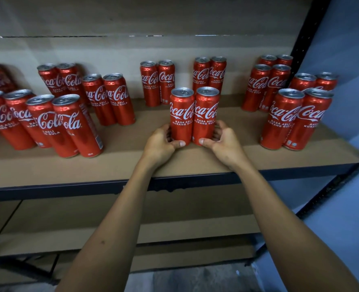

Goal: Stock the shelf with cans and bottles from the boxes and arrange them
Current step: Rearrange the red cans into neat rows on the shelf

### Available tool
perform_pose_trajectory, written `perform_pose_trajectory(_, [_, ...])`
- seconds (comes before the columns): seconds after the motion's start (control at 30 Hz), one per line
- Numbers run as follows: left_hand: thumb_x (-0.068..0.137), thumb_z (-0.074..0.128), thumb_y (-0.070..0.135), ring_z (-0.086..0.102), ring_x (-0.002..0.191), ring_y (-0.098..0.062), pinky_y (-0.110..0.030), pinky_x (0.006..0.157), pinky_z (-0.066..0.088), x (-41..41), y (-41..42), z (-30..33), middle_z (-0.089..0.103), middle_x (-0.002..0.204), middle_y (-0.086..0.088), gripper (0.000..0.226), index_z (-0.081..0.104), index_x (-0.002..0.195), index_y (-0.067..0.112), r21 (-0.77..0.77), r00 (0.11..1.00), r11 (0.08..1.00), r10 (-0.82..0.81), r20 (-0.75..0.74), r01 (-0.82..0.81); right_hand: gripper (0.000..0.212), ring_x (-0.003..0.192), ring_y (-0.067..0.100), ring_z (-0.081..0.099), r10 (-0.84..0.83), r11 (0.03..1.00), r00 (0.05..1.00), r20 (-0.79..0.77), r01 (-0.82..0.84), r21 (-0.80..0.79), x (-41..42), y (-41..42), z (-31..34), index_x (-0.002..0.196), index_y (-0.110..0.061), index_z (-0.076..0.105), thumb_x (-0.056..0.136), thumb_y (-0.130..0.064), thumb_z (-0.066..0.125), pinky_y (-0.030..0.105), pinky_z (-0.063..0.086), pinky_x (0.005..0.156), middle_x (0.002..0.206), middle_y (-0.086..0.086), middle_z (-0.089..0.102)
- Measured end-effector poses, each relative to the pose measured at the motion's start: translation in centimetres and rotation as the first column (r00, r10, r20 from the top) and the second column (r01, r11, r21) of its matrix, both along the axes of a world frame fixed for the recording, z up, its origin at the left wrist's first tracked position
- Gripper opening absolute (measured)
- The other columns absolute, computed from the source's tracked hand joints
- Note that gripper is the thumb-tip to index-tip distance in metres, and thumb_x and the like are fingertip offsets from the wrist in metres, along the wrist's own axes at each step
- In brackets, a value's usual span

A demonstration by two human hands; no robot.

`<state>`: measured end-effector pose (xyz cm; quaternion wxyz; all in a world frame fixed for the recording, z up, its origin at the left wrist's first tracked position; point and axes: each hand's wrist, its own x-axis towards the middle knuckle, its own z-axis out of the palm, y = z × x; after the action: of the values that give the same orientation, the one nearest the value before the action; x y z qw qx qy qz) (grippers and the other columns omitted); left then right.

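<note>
Two red Coca-Cola cans stand upright side by side near the middle of the brown shelf board [174, 163]. My left hand [161, 142] grips the base of the left can [181, 114], thumb across its front. My right hand [222, 140] grips the base of the right can [206, 114] in the same way. Both cans rest on the shelf, touching each other.
Several more red cans stand in pairs on the shelf: a pair at front right [296, 119], pairs behind at centre [157, 83], and a cluster at left [65, 123]. A dark metal upright [307, 30] bounds the right side. A lower shelf [90, 218] lies below.
</note>
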<state>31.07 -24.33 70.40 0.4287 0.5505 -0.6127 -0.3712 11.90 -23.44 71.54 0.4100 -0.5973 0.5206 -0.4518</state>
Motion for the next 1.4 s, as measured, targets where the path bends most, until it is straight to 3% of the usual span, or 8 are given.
perform_pose_trajectory(0.37, [0.082, 0.073, 0.001, 0.06, 0.116, -0.018, -0.036, 0.108, 0.043, 0.0, 0.2, 0.3, 0.061, 0.132, -0.008, 0.059, 0.049, 0.135, 0.009, 0.016, 0.999, 0.999, -0.038, 0.031, 0.038, 0.072, 0.116, 0.015, 0.061, 0.001, 1.0, 0.999, -0.036, -0.002, -0.017, -0.2, 0.0, -0.1, 0.142, -0.013, 0.04, 0.08, -0.004, 0.077, 0.038, 0.046, 0.106, 0.134, 0.007, 0.06])
perform_pose_trajectory(0.6, [0.06, 0.08, 0.043, 0.064, 0.111, -0.014, -0.041, 0.102, 0.049, 0.2, 0.6, 0.3, 0.065, 0.126, 0.003, 0.083, 0.05, 0.133, 0.021, 0.01, 0.994, 1.0, 0.007, 0.105, -0.008, 0.072, 0.12, 0.015, 0.059, 0.004, 1.0, 0.999, -0.036, -0.004, -0.015, -0.5, 0.4, 0.0, 0.141, -0.011, 0.043, 0.079, -0.008, 0.079, 0.041, 0.045, 0.108, 0.136, 0.006, 0.059])
perform_pose_trajectory(0.73, [0.077, 0.08, 0.029, 0.059, 0.116, -0.018, -0.032, 0.103, 0.046, -0.6, 3.3, 1.4, 0.062, 0.126, -0.002, 0.07, 0.048, 0.138, 0.014, -0.215, 0.952, 0.939, 0.292, 0.091, -0.268, 0.072, 0.128, 0.019, 0.051, -0.127, 0.992, 0.989, -0.079, 0.125, -0.024, -2.5, 1.9, 0.2, 0.144, -0.007, 0.042, 0.082, -0.011, 0.078, 0.034, 0.044, 0.108, 0.141, 0.01, 0.052])
perform_pose_trajectory(0.83, [0.083, 0.067, 0.019, 0.064, 0.088, -0.019, -0.036, 0.083, 0.054, -2.1, 5.1, 1.9, 0.066, 0.099, -0.004, 0.031, 0.061, 0.113, 0.012, -0.481, 0.91, 0.788, 0.41, -0.056, -0.384, 0.052, 0.112, 0.016, 0.061, -0.253, 0.964, 0.967, -0.022, 0.25, -0.088, -5.3, 4.1, 0.4, 0.133, -0.003, 0.053, 0.085, -0.005, 0.073, 0.015, 0.05, 0.089, 0.126, 0.011, 0.061])
perform_pose_trajectory(0.97, [0.083, 0.064, 0.002, 0.059, 0.069, -0.004, -0.012, 0.065, 0.046, -7.1, 5.7, 2.0, 0.067, 0.082, 0.0, 0.012, 0.067, 0.092, 0.01, -0.506, 0.981, 0.843, 0.19, -0.039, -0.184, 0.028, 0.088, 0.003, 0.065, -0.45, 0.878, 0.893, 0.013, 0.445, -0.176, -9.5, 6.5, -0.2, 0.114, -0.007, 0.065, 0.086, -0.004, 0.072, 0.018, 0.053, 0.084, 0.104, 0.005, 0.069])
perform_pose_trajectory(1.13, [0.082, 0.07, 0.005, 0.065, 0.077, -0.007, -0.018, 0.074, 0.05, -14.4, 3.2, 1.3, 0.068, 0.087, 0.002, 0.023, 0.067, 0.103, 0.014, -0.227, 0.992, 0.966, -0.116, 0.045, 0.124, 0.018, 0.076, 0.009, 0.061, -0.673, 0.701, 0.736, 0.078, 0.668, -0.251, -14.2, 7.4, -0.8, 0.099, -0.014, 0.063, 0.085, -0.011, 0.074, 0.026, 0.055, 0.079, 0.086, -0.007, 0.065])
perform_pose_trajectory(1.3, [0.078, 0.078, 0.006, 0.057, 0.116, -0.016, -0.033, 0.101, 0.048, -18.4, 0.9, 1.9, 0.055, 0.129, -0.005, 0.075, 0.04, 0.143, 0.012, 0.002, 0.95, 0.957, -0.288, -0.122, 0.291, 0.06, 0.107, 0.016, 0.057, -0.637, 0.761, 0.771, -0.019, 0.624, -0.18, -18.4, 6.0, -0.4, 0.129, -0.014, 0.052, 0.078, -0.018, 0.083, 0.017, 0.046, 0.081, 0.121, 0.001, 0.058])
perform_pose_trajectory(1.4, [0.076, 0.074, -0.008, 0.052, 0.116, -0.001, -0.016, 0.095, 0.046, -19.8, 0.0, 2.6, 0.047, 0.133, 0.007, 0.093, 0.023, 0.151, 0.013, 0.016, 0.86, 0.88, -0.459, -0.222, 0.474, 0.091, 0.126, 0.012, 0.049, -0.446, 0.893, 0.894, -0.034, 0.442, -0.086, -20.5, 5.0, 0.6, 0.147, -0.015, 0.036, 0.072, -0.017, 0.087, 0.024, 0.044, 0.098, 0.142, -0.002, 0.047])
